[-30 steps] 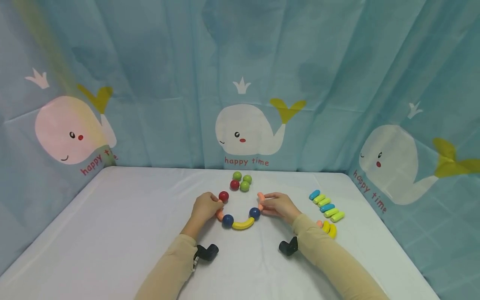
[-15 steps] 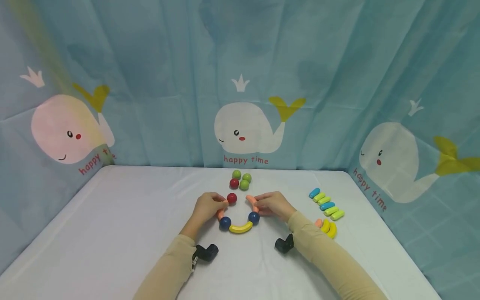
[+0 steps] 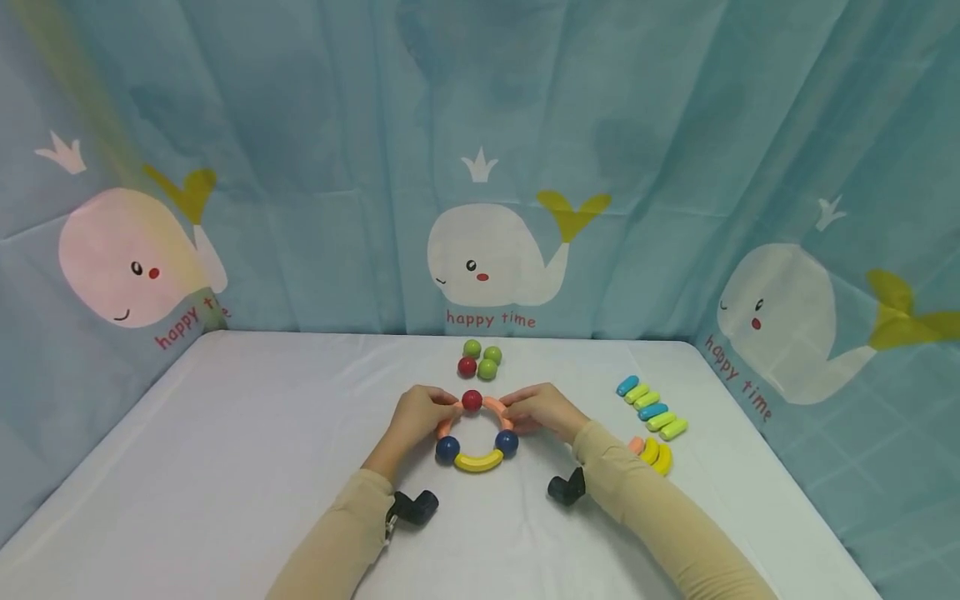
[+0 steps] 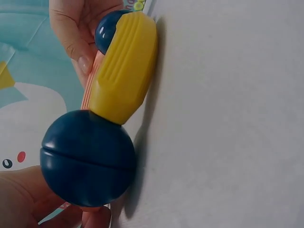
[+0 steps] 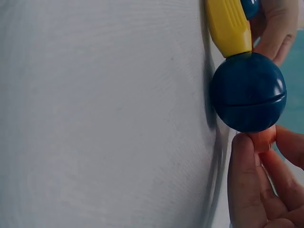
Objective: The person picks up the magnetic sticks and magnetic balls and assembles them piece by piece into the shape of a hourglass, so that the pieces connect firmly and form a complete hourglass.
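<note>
A small ring of toy building pieces lies on the table between both hands. At its far side is a red ball (image 3: 472, 401), flanked by two orange curved rods. Two blue balls, left (image 3: 447, 450) and right (image 3: 507, 442), join the rods to a ribbed yellow curved rod (image 4: 124, 66) at the near side. My left hand (image 3: 420, 417) pinches the left orange curved rod (image 3: 444, 428) beside the red ball. With thumb and fingers, my right hand (image 3: 546, 412) grips the right orange curved rod (image 5: 262, 138), seen under the blue ball (image 5: 249, 92) in the right wrist view.
Behind the ring sit several green balls (image 3: 487, 369) and another red ball (image 3: 467, 367). To the right, blue and lime short rods (image 3: 652, 412) lie in a row, with yellow curved rods (image 3: 662, 459) and an orange piece (image 3: 637, 445) near the right sleeve.
The ends of the two orange curved rods have swung inward, carrying the red ball rightward until the shape closed into a ring. My right hand has shifted left.
</note>
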{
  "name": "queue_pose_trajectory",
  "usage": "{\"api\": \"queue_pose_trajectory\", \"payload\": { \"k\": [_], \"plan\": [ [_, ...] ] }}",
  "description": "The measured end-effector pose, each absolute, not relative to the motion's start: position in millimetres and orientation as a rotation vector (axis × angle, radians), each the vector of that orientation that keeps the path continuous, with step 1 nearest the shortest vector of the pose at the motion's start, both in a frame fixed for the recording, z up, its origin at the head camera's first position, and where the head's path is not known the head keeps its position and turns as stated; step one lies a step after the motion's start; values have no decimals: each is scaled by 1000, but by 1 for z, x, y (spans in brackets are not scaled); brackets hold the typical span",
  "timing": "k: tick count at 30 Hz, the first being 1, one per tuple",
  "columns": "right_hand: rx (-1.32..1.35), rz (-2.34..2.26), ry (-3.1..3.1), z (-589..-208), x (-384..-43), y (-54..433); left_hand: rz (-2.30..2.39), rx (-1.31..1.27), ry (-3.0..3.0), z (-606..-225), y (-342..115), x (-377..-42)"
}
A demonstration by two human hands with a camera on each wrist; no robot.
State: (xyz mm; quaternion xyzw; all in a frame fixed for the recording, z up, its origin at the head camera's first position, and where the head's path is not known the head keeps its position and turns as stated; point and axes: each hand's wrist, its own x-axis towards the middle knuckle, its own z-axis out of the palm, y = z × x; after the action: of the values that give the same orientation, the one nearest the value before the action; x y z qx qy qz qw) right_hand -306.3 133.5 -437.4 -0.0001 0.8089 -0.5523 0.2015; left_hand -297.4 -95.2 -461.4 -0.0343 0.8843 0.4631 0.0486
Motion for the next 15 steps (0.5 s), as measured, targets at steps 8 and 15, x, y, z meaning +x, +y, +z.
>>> {"api": "queue_pose_trajectory", "payload": {
  "k": [8,15],
  "plan": [
    [12,-1529,2243,-443,-307,131,1396,-153,2612,-461,-99,-294],
    [154,-1511,2281,-437,-307,138,1253,-106,2551,-452,-103,-295]
  ]
}}
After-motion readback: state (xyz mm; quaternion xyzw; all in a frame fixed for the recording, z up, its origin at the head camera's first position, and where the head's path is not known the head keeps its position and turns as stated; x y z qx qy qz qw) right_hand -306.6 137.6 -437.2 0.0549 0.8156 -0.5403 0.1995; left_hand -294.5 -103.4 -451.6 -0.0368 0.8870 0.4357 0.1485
